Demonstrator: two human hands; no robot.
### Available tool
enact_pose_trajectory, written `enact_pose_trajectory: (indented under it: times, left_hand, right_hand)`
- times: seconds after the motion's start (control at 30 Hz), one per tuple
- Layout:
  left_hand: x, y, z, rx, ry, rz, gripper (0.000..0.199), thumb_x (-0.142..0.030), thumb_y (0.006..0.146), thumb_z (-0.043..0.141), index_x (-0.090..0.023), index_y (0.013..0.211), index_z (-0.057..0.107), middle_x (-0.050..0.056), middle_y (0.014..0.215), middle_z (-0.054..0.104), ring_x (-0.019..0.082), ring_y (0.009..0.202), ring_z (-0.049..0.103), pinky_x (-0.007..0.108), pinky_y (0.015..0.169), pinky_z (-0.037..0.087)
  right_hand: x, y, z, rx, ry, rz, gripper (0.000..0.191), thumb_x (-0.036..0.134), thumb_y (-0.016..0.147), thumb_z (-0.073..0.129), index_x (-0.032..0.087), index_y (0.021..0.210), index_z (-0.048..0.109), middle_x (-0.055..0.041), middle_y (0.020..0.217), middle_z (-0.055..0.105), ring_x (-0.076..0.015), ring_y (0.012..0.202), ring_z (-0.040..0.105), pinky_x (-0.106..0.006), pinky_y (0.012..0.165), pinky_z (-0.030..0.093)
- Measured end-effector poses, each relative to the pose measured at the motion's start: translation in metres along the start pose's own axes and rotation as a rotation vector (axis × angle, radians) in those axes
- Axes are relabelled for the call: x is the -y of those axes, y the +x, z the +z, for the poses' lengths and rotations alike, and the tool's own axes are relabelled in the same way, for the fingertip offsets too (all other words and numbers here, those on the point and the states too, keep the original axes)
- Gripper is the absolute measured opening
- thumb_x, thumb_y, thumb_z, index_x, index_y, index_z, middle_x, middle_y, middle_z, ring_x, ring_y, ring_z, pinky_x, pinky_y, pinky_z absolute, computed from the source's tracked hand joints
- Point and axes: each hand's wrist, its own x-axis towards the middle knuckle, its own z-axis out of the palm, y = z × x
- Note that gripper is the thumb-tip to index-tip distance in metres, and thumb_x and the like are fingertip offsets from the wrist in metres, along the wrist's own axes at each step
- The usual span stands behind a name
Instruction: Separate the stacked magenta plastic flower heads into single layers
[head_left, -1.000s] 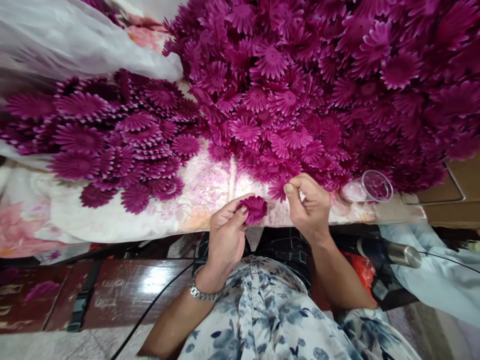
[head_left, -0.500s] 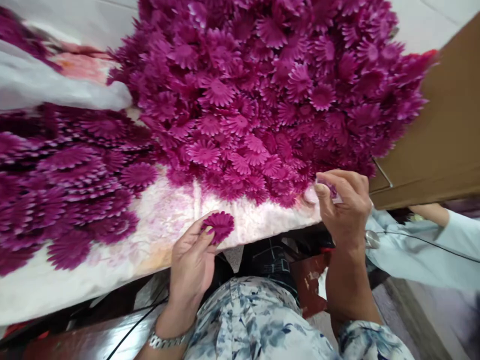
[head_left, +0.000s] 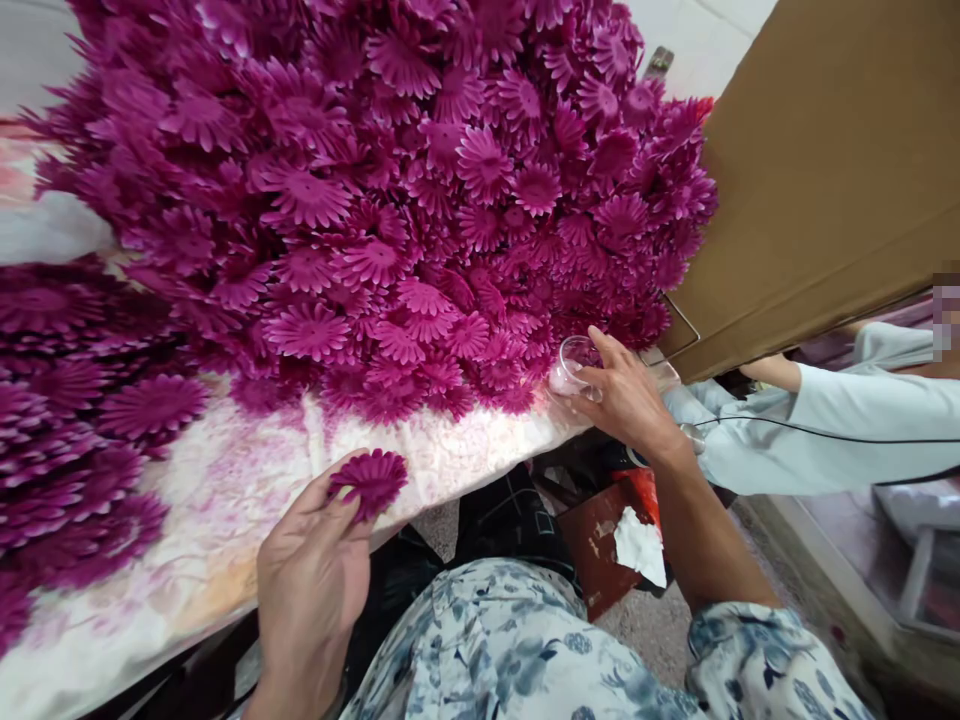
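Cloth-covered table [head_left: 240, 480] bears magenta flowers [head_left: 420, 200]. My left hand [head_left: 315, 570] pinches bloom [head_left: 379, 482]; my right hand [head_left: 634, 402], previously apart, now reaches clear cup [head_left: 564, 380], both sides engaged, grip unclear.

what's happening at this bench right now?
A person seated at a cloth-covered table holds a purple artificial flower piece between thumb and fingers of the left hand. The right hand is at a small clear cup near the table edge; whether it grips the cup is unclear. A big heap of similar purple pieces fills much of the table, with stacked ones at the left and a cardboard box at the right.
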Motion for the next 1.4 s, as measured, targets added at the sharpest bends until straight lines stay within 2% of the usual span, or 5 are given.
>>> enact_pose_trajectory:
  times: [0.23, 0.43, 0.9, 1.13, 1.4]
  left_hand:
    - [-0.002, 0.001, 0.003, 0.012, 0.008, -0.002, 0.021, -0.016, 0.063, 0.075, -0.016, 0.084, 0.072, 0.002, 0.080, 0.073, 0.015, 0.075, 0.068, 0.027, 0.078, 0.058]
    - [-0.005, -0.008, 0.010, 0.043, -0.065, -0.057, 0.023, -0.015, 0.059, 0.074, -0.015, 0.081, 0.070, 0.003, 0.079, 0.072, 0.016, 0.071, 0.068, 0.033, 0.075, 0.058]
    - [-0.004, -0.015, 0.006, 0.163, -0.274, -0.226, 0.020, -0.012, 0.064, 0.069, -0.011, 0.085, 0.067, 0.005, 0.081, 0.070, 0.015, 0.074, 0.068, 0.026, 0.072, 0.055]
    - [-0.005, -0.011, 0.004, 0.049, -0.166, -0.222, 0.022, -0.010, 0.062, 0.070, -0.012, 0.083, 0.068, 0.005, 0.081, 0.072, 0.017, 0.075, 0.069, 0.030, 0.074, 0.058]
    - [0.001, -0.008, 0.014, 0.046, -0.105, -0.240, 0.024, -0.012, 0.060, 0.071, -0.013, 0.083, 0.068, 0.006, 0.082, 0.072, 0.021, 0.078, 0.070, 0.034, 0.073, 0.060]
  right_hand:
    - [-0.010, -0.007, -0.021, -0.175, 0.142, -0.044, 0.028, 0.038, 0.075, 0.069, 0.019, 0.095, 0.068, -0.0161, 0.141, 0.043, -0.0312, 0.129, 0.044, -0.048, 0.104, 0.041]
    - [0.012, -0.033, -0.020, -0.553, 0.396, -0.040, 0.011, 0.030, 0.079, 0.066, 0.021, 0.081, 0.059, -0.0022, 0.079, 0.063, -0.0167, 0.077, 0.061, -0.031, 0.074, 0.050]
    - [0.104, -0.039, 0.029, -0.088, 0.985, -0.164, 0.013, 0.021, 0.087, 0.051, 0.019, 0.079, 0.060, 0.0010, 0.069, 0.061, -0.0109, 0.062, 0.058, -0.023, 0.057, 0.045]
    - [0.042, -0.023, 0.004, -0.514, 0.352, -0.117, 0.014, 0.029, 0.083, 0.059, 0.022, 0.094, 0.064, -0.0075, 0.097, 0.064, -0.0214, 0.096, 0.060, -0.040, 0.089, 0.046]
    - [-0.019, -0.002, 0.009, -0.111, 0.044, -0.048, 0.024, 0.040, 0.079, 0.063, 0.020, 0.091, 0.069, -0.0124, 0.143, 0.042, -0.0358, 0.134, 0.033, -0.056, 0.103, 0.037]
